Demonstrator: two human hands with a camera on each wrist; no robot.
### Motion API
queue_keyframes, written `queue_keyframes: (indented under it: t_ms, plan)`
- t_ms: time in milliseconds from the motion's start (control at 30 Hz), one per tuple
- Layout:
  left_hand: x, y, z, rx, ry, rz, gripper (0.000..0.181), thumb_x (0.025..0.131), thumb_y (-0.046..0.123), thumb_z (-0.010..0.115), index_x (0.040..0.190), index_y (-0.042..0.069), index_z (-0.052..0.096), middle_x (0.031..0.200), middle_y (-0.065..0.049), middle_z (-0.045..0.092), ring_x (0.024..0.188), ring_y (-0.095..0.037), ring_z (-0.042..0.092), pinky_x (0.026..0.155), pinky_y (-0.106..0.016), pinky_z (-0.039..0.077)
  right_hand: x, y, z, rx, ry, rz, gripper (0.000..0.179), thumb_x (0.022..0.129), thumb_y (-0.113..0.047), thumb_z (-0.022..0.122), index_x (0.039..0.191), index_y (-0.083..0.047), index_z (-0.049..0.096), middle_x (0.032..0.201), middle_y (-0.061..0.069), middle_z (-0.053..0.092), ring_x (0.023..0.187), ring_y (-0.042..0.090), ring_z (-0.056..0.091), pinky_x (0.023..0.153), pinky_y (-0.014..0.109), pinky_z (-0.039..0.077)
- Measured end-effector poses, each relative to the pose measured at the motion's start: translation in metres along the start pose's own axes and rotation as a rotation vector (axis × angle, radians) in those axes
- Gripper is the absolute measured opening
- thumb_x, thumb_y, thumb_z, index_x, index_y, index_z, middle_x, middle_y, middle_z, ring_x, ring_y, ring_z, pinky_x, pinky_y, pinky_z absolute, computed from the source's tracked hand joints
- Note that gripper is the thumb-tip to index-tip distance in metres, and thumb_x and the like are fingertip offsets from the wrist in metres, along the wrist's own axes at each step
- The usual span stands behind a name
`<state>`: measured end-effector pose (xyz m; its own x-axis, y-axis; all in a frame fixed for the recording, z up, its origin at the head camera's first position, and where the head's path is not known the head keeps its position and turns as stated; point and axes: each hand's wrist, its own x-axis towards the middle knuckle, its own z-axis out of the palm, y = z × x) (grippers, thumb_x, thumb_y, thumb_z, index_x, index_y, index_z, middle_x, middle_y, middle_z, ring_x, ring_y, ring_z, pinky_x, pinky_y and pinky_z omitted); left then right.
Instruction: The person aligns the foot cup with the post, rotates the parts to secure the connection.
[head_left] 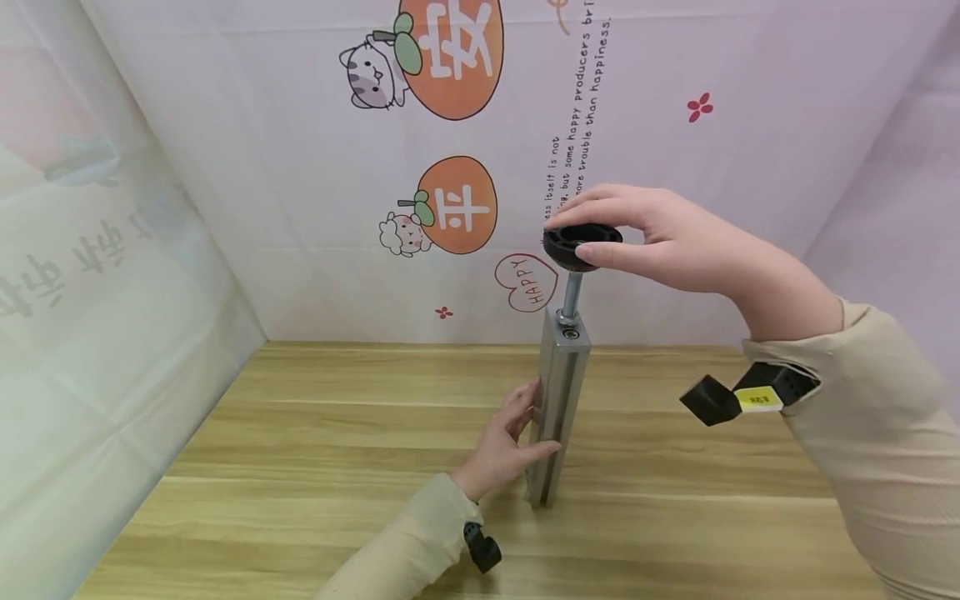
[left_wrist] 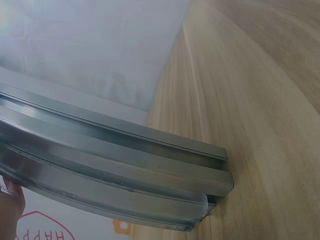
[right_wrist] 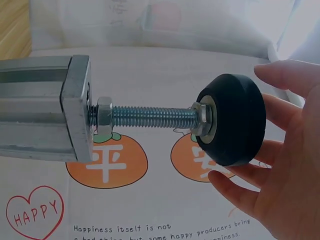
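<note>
An aluminium profile (head_left: pixel 558 392) stands upright on the wooden table, its grooves running lengthwise. My left hand (head_left: pixel 504 442) holds its lower half from the left, thumb across the near face and fingers on the far side. From the end plate on top rises a threaded rod (right_wrist: pixel 150 117) with one hex nut (right_wrist: pixel 104 115) near the plate and another nut (right_wrist: pixel 202 119) under the foot. A black round levelling foot (right_wrist: pixel 235 120) caps the rod. Around its rim curl the fingers and thumb of my right hand (head_left: pixel 660 237). The profile's lower end (left_wrist: pixel 220 172) meets the table in the left wrist view.
Behind the table (head_left: pixel 337 433) hangs a white printed cloth (head_left: pixel 300 167) with orange fruit pictures and lettering. Another pale cloth (head_left: pixel 90 250) closes off the left side. A black wrist camera (head_left: pixel 708 400) sticks out from the right sleeve.
</note>
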<state>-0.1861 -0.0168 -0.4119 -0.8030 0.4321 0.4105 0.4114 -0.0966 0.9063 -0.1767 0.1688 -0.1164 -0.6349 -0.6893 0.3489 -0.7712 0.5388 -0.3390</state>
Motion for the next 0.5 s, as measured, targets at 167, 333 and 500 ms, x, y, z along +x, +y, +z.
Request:
queue_keyframes:
  t_ms: [167, 333, 500]
  plan:
    - [-0.001, -0.001, -0.001, -0.001, 0.000, 0.016, 0.082, 0.082, -0.005, 0.068, 0.150, 0.005, 0.022, 0.146, -0.016, 0.031, 0.132, -0.025, 0.034, 0.115, -0.045, 0.026, 0.000, 0.005, 0.002, 0.028, 0.023, -0.007, 0.031, 0.094, -0.016, 0.058, 0.124, -0.023, 0.063, 0.129, 0.001, 0.056, 0.118, 0.015, 0.048, 0.088, 0.016, 0.039]
    - [-0.001, 0.000, -0.001, -0.002, 0.002, 0.023, 0.082, 0.082, -0.005, 0.068, 0.150, 0.006, 0.022, 0.145, -0.015, 0.031, 0.131, -0.022, 0.035, 0.115, -0.043, 0.026, 0.002, 0.005, 0.010, 0.057, 0.096, 0.040, 0.028, 0.092, -0.017, 0.061, 0.119, -0.019, 0.067, 0.114, -0.002, 0.056, 0.105, 0.008, 0.046, 0.081, 0.020, 0.039]
    - [-0.001, -0.002, 0.000, 0.000, 0.003, 0.050, 0.082, 0.081, -0.007, 0.068, 0.149, 0.005, 0.023, 0.144, -0.017, 0.032, 0.128, -0.018, 0.038, 0.114, -0.040, 0.029, 0.007, 0.003, 0.019, 0.091, 0.162, 0.115, 0.024, 0.090, -0.017, 0.064, 0.113, -0.015, 0.069, 0.096, 0.000, 0.046, 0.092, 0.012, 0.040, 0.071, 0.025, 0.034]
